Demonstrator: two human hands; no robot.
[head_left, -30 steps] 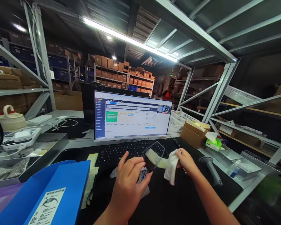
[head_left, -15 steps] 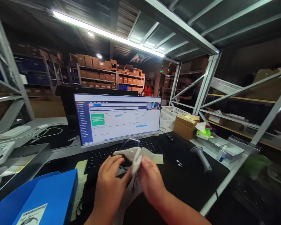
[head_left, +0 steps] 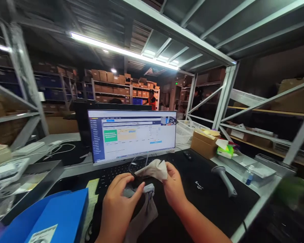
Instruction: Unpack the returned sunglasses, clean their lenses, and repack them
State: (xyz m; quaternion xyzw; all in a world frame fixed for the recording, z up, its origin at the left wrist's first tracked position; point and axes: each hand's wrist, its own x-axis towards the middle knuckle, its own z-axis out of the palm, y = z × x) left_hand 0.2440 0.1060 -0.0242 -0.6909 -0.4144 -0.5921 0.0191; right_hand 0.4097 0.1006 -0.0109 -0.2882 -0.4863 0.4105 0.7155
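At the desk, the person's left hand and right hand are close together, just apart, above the near edge of a black keyboard. A pair of see-through glasses sits between them, low in front of the monitor, its thin rim hard to follow against the keys. The left hand's fingers curl closed around the lower part of the glasses, while the right hand pinches a pale cleaning cloth, which stretches across to the glasses and touches them. A grey drawstring pouch hangs just below the left hand, over a black desk mat. On the right of the mat lies a grey barcode scanner, and beyond it stands a cardboard box beside a green tissue pack. A blue box sits at the near left, and a lit monitor stands ahead. Far off, a co-worker in an orange vest stands by shelves of brown cartons.
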